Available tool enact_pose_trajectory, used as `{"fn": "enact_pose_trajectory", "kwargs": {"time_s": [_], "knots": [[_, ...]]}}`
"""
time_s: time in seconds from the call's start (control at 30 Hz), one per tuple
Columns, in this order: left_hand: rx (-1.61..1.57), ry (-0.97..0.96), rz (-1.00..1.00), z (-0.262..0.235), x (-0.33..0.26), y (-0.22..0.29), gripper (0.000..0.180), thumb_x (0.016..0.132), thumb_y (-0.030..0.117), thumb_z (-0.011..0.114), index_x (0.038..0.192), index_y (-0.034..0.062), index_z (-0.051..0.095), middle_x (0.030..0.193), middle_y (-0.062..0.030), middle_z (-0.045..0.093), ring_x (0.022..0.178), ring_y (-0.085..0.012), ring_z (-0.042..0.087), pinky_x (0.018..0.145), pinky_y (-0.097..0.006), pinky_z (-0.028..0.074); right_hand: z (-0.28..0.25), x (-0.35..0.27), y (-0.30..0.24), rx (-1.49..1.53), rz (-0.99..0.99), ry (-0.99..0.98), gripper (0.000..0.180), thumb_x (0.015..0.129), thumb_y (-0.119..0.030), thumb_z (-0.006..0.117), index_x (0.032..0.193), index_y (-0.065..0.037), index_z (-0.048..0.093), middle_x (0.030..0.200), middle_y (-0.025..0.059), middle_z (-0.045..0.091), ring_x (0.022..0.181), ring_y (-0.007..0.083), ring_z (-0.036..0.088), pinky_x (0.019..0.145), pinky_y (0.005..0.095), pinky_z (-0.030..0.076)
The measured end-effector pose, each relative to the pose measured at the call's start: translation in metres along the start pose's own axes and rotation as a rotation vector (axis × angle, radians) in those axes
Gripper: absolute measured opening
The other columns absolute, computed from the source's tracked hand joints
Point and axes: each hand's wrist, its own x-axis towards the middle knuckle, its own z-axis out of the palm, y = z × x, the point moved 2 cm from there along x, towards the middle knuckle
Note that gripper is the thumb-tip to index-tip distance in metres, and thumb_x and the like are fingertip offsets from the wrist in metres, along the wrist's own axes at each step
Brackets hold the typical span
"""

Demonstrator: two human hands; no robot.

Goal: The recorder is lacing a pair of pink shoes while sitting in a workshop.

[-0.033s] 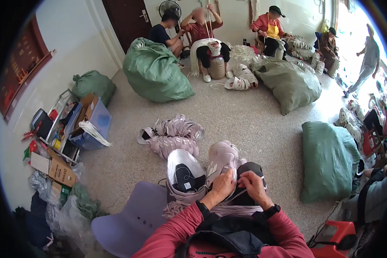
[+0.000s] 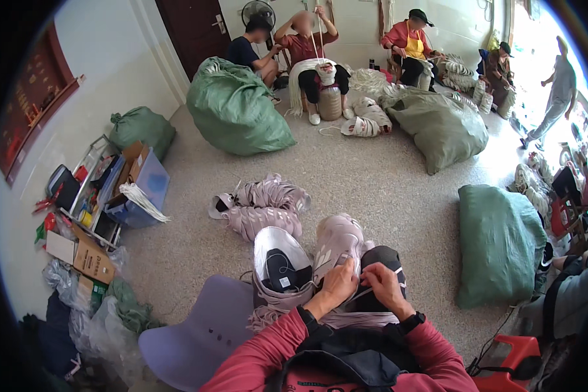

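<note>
The pale mauve shoe upper (image 2: 336, 243) rests on the person's lap, toe pointing away, propped there so both hands can meet over its lacing. The left hand (image 2: 338, 282) pinches its near edge, steadying it; the right hand (image 2: 382, 285) is closed on a thin white lace (image 2: 380, 279) (drawn taut, it seems, though it's small to see). A second upper (image 2: 279, 261) lies open beside it, above the lilac chair (image 2: 199, 333).

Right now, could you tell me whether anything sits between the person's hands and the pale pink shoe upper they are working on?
Nothing visible does. The left hand and right hand already rest on the pale pink shoe upper on the lap, pinching a white lace between them.
</note>
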Motion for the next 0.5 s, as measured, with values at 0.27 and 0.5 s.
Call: {"fn": "enact_pose_trajectory", "kwargs": {"time_s": [0.27,0.5], "knots": [[0.037,-0.052,-0.040,-0.001,-0.001,0.010,0.028,0.085,0.014,0.066,0.106,0.0010,0.053,0.080,-0.0257,0.069,0.075,-0.0460,0.068,0.068,-0.057,0.054,-0.013,0.018,-0.015,-0.270,-0.150,0.087,0.011,0.092,-0.005,0.065,0.100,0.001,0.068,0.088,0.0137,0.068,0.076,0.0251,0.068,0.068,0.0336,0.053],[-0.135,0.174,-0.071,0.016,-0.009,-0.002,0.026,0.086,0.014,0.071,0.106,0.0027,0.058,0.077,-0.0203,0.065,0.072,-0.0407,0.066,0.064,-0.050,0.050,-0.016,0.030,-0.025,-0.353,-0.241,0.083,0.011,0.090,-0.006,0.069,0.100,-0.002,0.071,0.084,0.0093,0.067,0.074,0.0184,0.066,0.066,0.0312,0.052]]}}
